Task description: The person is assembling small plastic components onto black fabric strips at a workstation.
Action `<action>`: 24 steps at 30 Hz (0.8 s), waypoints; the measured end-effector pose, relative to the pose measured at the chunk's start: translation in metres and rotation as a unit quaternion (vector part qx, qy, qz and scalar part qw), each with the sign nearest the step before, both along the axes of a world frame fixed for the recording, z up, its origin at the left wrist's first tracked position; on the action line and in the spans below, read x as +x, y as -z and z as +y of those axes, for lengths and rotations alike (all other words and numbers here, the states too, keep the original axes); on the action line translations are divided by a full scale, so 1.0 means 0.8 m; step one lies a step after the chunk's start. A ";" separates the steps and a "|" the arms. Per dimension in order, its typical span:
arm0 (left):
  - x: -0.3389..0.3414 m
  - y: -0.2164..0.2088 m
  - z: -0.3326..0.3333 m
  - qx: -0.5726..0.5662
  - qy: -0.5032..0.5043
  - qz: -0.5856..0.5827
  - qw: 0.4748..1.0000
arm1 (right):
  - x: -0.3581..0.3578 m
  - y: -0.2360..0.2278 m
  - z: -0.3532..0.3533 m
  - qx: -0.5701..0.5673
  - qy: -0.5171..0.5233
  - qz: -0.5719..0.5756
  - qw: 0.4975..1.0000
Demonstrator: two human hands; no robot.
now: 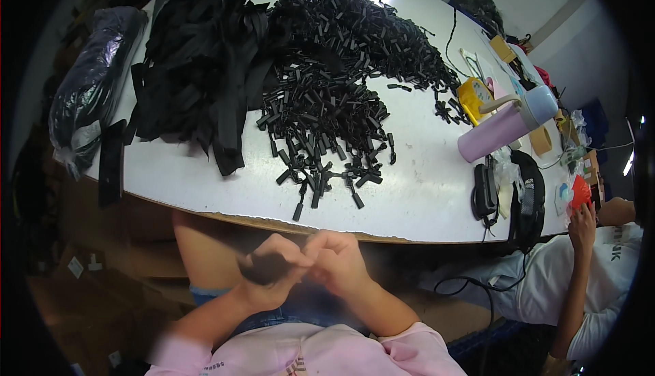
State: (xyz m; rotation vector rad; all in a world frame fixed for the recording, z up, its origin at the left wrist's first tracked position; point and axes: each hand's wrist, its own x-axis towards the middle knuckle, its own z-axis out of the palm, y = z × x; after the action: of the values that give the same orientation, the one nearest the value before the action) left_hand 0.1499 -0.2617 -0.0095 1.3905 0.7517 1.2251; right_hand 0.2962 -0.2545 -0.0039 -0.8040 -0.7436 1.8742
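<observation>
Fingers of the left hand (281, 256) are curled closed around a dark item (265, 269), which is blurred; its exact kind cannot be told. Fingers of the right hand (338, 260) are drawn together in a pinch and meet the left fingertips; whether anything lies between them cannot be told. Both hands are positioned over the person's lap, just short of the near edge of the desk (423, 195).

Directly ahead of the hands, a loose pile of small black pieces (324, 106) spreads over the desk, with several scattered toward the near edge. Farther ahead, a larger black heap (368, 28) adjoins it. Ahead and to the left of the hands lie black strips (184, 69), with a plastic-wrapped bundle (95, 79) to their left.

Ahead and well to the right of the hands are a lilac bottle (495, 134), tilted in view, and a yellow roll (474, 96). Nearer, also to the right, is a black case (484, 192). Farther right, a co-worker's hand (582, 226) touches a red item (580, 190).
</observation>
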 end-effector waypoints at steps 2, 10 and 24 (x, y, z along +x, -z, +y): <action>-0.001 -0.002 0.004 -0.127 0.026 -0.096 0.987 | 0.002 -0.010 0.012 0.209 0.061 -0.268 0.939; -0.008 0.001 0.013 -0.276 0.057 -0.089 0.955 | 0.032 -0.003 0.096 0.369 0.191 -0.732 0.539; 0.003 -0.008 0.018 -0.275 0.012 -0.101 0.956 | 0.027 -0.011 0.063 0.320 0.190 -0.373 0.850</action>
State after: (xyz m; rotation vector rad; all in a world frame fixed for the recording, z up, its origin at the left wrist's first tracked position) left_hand 0.1522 -0.2469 -0.0034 0.8025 0.8473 1.0160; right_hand 0.3177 -0.2041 0.0049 -1.1240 -1.4645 0.8129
